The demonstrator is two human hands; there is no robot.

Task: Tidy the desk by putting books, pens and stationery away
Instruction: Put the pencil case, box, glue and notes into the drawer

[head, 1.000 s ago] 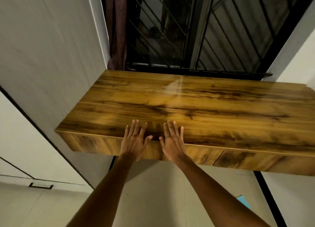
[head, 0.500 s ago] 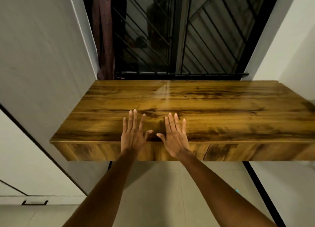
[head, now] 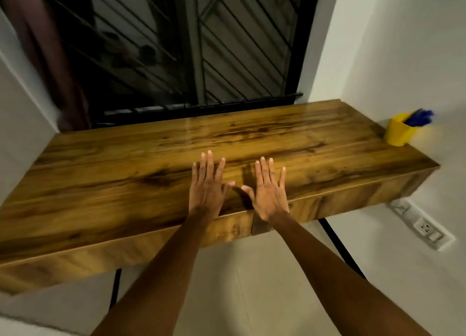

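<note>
The wooden desk (head: 126, 174) fills the middle of the head view, and its top is bare apart from my hands. My left hand (head: 206, 187) lies flat near the front edge with fingers spread and nothing in it. Just to its right, my right hand (head: 269, 192) rests the same way, palm down and empty. A yellow pen holder (head: 399, 131) with several blue pens (head: 418, 117) stands on a white ledge off the desk's right end, well away from both hands.
A dark window with a black metal grille (head: 201, 58) sits behind the desk, and a brown curtain (head: 50, 58) hangs at its left. White walls flank both sides. A wall socket (head: 426, 228) is low on the right. Drawer fronts (head: 327, 204) run under the desk's front edge.
The view has swung right and tilted, bringing the yellow pen holder and the wall socket into sight. Both hands stay flat on the desk near its front edge.
</note>
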